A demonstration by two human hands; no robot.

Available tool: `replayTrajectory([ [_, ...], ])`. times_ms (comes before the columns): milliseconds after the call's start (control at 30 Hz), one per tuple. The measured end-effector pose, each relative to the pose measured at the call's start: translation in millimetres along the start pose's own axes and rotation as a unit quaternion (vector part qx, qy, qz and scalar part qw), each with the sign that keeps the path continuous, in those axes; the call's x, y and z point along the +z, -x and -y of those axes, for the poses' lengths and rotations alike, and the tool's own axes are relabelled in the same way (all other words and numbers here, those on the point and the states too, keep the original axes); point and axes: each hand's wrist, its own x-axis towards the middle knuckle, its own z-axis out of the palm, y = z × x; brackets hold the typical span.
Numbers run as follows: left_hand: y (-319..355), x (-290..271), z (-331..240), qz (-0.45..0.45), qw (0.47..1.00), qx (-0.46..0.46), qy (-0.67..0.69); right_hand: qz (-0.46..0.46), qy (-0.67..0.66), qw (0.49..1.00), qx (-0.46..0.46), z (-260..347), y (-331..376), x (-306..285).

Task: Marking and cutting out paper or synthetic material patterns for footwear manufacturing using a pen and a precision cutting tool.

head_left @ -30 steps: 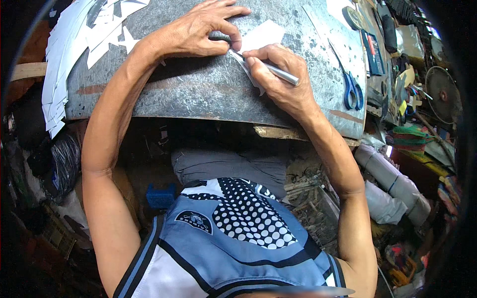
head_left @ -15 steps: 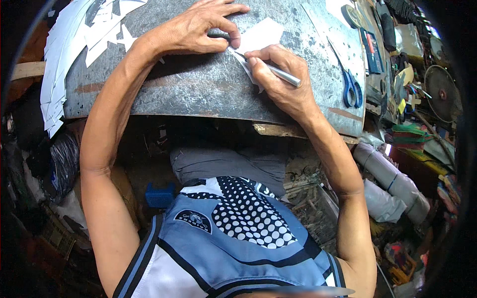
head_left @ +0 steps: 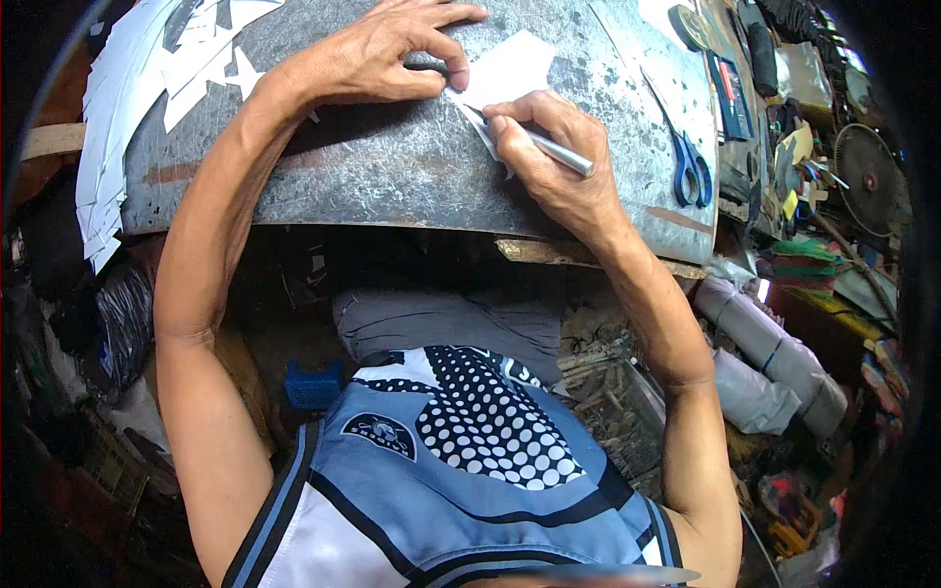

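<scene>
Keep the paper still. Left fingers sit at its left edge, maybe pinching, can't tell; right fingers clamp the tool.

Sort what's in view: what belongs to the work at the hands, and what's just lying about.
Apparently in the work:
- slim silver tool, in the right hand
- white piece beside the left hand

Seemingly lying about:
- blue-handled scissors
- blue plastic object
- wrapped bundle
</scene>
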Motion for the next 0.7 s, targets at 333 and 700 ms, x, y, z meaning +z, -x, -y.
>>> replayTrajectory([
  [333, 0.7, 0.2, -0.3, 0.0, 1.0, -0.005, -0.003, -0.017, 0.011, 1.0, -0.013, 0.3, 4.7, 0.7],
  [700, -1.7, 0.5, 2.5, 0.007, 1.0, -0.002, -0.003, -0.018, 0.035, 0.999, -0.011, 2.6, 11.8, -2.2],
])
